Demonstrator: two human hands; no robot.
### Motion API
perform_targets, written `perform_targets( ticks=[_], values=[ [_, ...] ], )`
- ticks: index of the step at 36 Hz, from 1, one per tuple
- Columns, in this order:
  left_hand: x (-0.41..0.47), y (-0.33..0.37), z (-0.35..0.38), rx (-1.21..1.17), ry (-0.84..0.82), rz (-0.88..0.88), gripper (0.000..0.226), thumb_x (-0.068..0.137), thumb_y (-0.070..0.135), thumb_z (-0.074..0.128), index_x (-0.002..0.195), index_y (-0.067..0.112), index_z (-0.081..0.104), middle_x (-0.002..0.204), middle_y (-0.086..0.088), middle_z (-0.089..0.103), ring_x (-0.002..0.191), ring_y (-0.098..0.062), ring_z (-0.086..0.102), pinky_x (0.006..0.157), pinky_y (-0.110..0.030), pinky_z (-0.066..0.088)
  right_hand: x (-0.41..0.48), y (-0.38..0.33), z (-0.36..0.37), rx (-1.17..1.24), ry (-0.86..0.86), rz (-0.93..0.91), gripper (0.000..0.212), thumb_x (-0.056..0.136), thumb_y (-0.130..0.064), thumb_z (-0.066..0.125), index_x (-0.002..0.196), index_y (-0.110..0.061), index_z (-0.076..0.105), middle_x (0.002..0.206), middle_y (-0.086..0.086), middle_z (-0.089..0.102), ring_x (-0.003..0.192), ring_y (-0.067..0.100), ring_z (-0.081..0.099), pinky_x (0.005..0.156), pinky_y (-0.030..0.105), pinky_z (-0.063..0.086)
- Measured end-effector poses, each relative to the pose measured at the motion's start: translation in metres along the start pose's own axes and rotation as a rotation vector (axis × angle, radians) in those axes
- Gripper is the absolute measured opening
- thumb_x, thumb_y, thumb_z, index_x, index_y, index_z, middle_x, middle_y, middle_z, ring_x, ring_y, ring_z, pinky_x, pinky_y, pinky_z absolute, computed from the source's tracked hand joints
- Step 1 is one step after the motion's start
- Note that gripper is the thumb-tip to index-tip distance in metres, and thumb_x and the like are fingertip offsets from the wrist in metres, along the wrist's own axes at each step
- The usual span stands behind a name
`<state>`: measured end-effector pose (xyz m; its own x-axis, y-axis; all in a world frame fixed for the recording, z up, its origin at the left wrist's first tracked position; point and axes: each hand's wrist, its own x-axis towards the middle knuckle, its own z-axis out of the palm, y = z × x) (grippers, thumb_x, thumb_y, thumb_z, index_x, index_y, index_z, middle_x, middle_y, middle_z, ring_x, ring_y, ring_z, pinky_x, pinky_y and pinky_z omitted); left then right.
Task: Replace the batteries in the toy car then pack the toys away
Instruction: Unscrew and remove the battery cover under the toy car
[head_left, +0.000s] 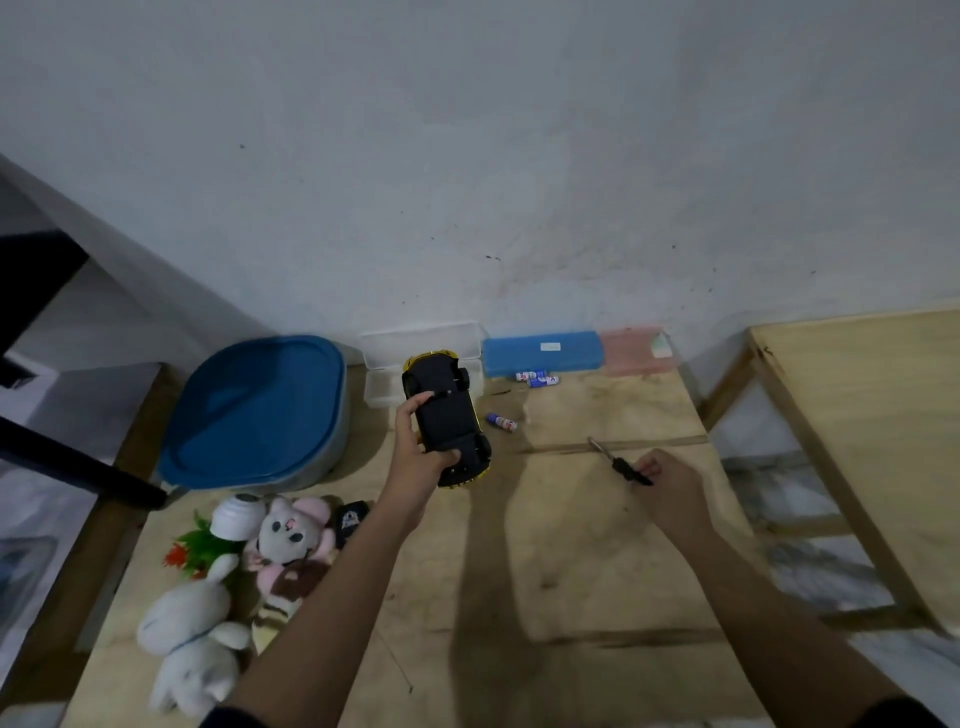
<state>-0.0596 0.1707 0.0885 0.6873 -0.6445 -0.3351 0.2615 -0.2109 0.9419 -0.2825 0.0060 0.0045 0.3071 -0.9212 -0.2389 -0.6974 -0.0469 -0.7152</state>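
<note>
Over the middle of the pale wooden table (571, 545), I see the left hand (415, 447) gripping the toy car with a yellow body and black underside (447, 415), thumb and fingers wrapped round its sides. The car is turned belly-up, its length running near to far. Further right, the right hand (670, 488) is curled round the black handle of a small screwdriver with a metal shaft (621, 462). Its tip points far and left, well apart from the car.

One small blue-and-white cylindrical battery (501, 422) lies loose on the table just right of the car. Two more batteries (543, 381) lie side by side further back.

Along the far edge, against the wall, stands a row of containers. At the left is a large grey tub with a blue lid (260, 410); the lid is on, so I cannot see inside. Behind the car is a clear plastic box (421, 340), and I cannot make out any contents. Right of it is a closed blue rectangular plastic case (543, 353), then a pink translucent box (631, 353) with something pale at its right end, too blurred to identify.

Near left on the table lie a white plush rabbit (187, 639), a pink-and-white plush animal (291, 535) and a small artificial plant in a white pot (228, 519), tipped over. None of them is in a container.
</note>
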Motion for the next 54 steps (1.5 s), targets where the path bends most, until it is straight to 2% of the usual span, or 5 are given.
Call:
perform_targets(
  ticks=[13,23,35,41,54],
  values=[
    [-0.010,-0.010,-0.019,-0.047,0.021,-0.007,0.076,0.075,-0.028,0.037,0.115,0.036,0.042,0.114,0.008,0.052,0.098,-0.015,0.054,0.079,-0.039,0.046,0.012,-0.031,0.006,-0.322,0.015,-0.099,0.020,0.072,-0.007,0.068,0.091,-0.011,0.064,0.100,0.016,0.054,0.099,0.036,0.054,0.078,0.041,0.046],
    [-0.011,0.000,-0.033,-0.039,0.031,0.112,0.076,0.074,-0.028,0.038,0.111,0.038,0.043,0.120,0.001,0.050,0.100,-0.018,0.054,0.080,-0.042,0.050,-0.015,-0.157,0.036,0.211,-0.343,-0.416,0.012,0.083,-0.002,0.063,0.094,-0.007,0.068,0.082,-0.006,0.061,0.075,0.005,0.054,0.066,0.001,0.042],
    [-0.010,0.004,-0.043,-0.033,-0.028,0.226,0.070,0.076,-0.029,0.041,0.113,0.031,0.043,0.118,0.001,0.050,0.103,-0.014,0.054,0.085,-0.035,0.051,-0.028,-0.210,0.063,0.124,-0.434,-0.563,0.018,0.085,-0.014,0.065,0.102,-0.008,0.068,0.085,-0.002,0.060,0.067,-0.001,0.050,0.058,0.001,0.039],
    [-0.005,0.008,-0.045,-0.040,-0.063,0.204,0.073,0.077,-0.028,0.040,0.115,0.034,0.045,0.116,0.003,0.053,0.103,-0.016,0.057,0.087,-0.044,0.054,-0.029,-0.216,0.068,0.065,-0.435,-0.562,0.014,0.087,-0.014,0.062,0.097,-0.006,0.068,0.093,0.007,0.059,0.084,0.018,0.055,0.073,0.024,0.043],
    [0.000,0.008,-0.045,0.012,-0.096,0.134,0.087,0.079,-0.024,0.040,0.130,0.046,0.036,0.132,-0.008,0.051,0.115,-0.028,0.056,0.090,-0.039,0.053,-0.028,-0.219,0.062,0.098,-0.460,-0.491,0.009,0.090,-0.012,0.057,0.090,-0.006,0.064,0.090,0.015,0.064,0.084,0.027,0.061,0.082,0.041,0.051]
  ],
)
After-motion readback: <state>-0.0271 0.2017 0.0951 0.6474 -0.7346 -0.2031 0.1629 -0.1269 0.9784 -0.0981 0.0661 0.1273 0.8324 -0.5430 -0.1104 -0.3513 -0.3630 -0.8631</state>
